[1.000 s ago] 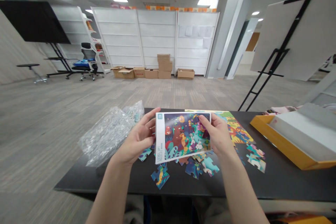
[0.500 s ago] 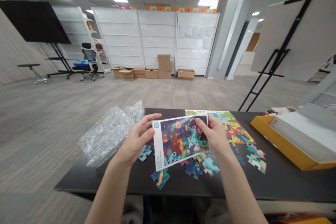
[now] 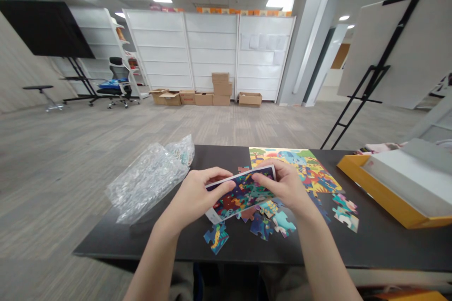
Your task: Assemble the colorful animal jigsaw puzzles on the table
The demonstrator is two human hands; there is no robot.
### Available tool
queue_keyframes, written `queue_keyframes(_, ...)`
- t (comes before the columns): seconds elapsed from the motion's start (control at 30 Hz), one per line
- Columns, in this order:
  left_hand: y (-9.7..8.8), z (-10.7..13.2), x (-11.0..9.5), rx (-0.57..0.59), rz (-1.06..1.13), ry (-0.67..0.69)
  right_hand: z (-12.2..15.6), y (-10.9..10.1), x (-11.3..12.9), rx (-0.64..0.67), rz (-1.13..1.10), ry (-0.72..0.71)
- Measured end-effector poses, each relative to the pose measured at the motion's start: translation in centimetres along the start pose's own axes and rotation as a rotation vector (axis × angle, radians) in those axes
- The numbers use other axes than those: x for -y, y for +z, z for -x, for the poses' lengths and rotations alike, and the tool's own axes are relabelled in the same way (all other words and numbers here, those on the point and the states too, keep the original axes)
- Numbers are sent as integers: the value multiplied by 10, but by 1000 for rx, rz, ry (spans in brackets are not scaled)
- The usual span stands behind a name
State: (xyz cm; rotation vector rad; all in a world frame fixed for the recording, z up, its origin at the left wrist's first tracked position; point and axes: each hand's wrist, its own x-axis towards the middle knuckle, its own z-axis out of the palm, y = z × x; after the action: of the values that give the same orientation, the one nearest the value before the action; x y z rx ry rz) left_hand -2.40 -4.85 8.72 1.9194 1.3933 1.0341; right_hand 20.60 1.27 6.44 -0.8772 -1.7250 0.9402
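Observation:
Both of my hands hold a colourful picture card (image 3: 243, 193), tilted nearly flat just above the black table (image 3: 353, 244). My left hand (image 3: 197, 197) grips its left side with the thumb on top. My right hand (image 3: 284, 183) pinches its right edge. Several loose puzzle pieces (image 3: 263, 223) lie on the table under and in front of the card. A finished jigsaw picture (image 3: 307, 167) lies flat behind my right hand.
Crumpled clear plastic bags (image 3: 148, 181) sit at the table's left end. An orange box with a grey lid (image 3: 399, 188) stands at the right. More loose pieces (image 3: 344, 211) lie beside it. An easel with a white board (image 3: 381, 56) stands behind.
The card has been tipped from facing me to nearly flat and lowered toward the table. Both hands moved down with it.

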Motion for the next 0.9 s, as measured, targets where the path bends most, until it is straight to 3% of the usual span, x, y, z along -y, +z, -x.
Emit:
queue_keyframes(0.13,0,3,-12,27,-203,76,5,1,6,29,-1,-51)
queue_keyframes(0.33,1,3,-8,44,-366,102,5,2,9,140,51,-85)
queue_keyframes(0.53,6,4,-17,-11,-482,194,5,10,18,83,71,-159)
queue_keyframes(0.7,6,5,-19,1,-480,259,8,4,15,90,-40,-62)
queue_keyframes(0.9,-4,6,-10,-94,-362,234,3,-2,10,-114,-30,-101)
